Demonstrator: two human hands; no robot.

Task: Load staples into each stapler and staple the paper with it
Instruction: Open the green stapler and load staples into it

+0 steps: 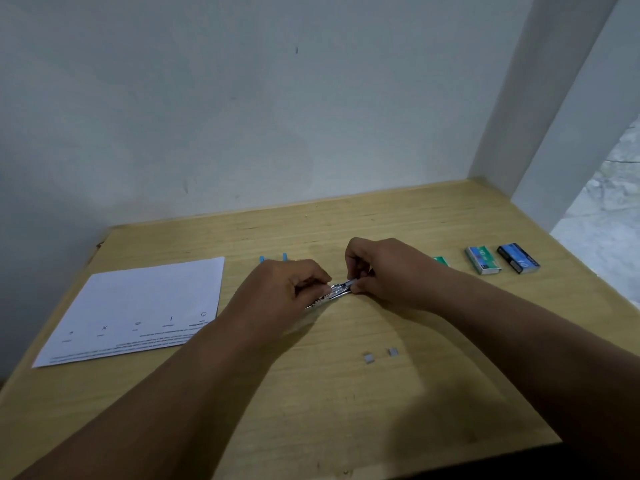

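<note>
Loose staples: two small grey staple pieces [380,355] side by side on the near middle of the table, apart from both hands.
Table: pale wood surface [346,403], set against a white wall [242,116] on the far side.
Left hand: left hand [287,292] at the table's centre, fingers curled around the left end of a metal stapler [337,291].
Right hand: right hand [388,271] just right of the left, thumb and fingertips pinching at the stapler's far right end; whether a staple strip sits between those fingers cannot be told.
Stapler: shiny, slim, tilted with its right end farther away, held between both hands low over the table centre; touching the surface or not, cannot tell.
Paper: white printed sheet [145,306] flat on the left side, well apart from the stapler.
Blue items: two small blue tips [273,258] showing just beyond the left hand, mostly hidden.
Staple boxes: green box [441,260] partly hidden behind the right wrist; teal-and-white box [482,260] farther right; dark blue box [518,258] rightmost, near the table edge.
</note>
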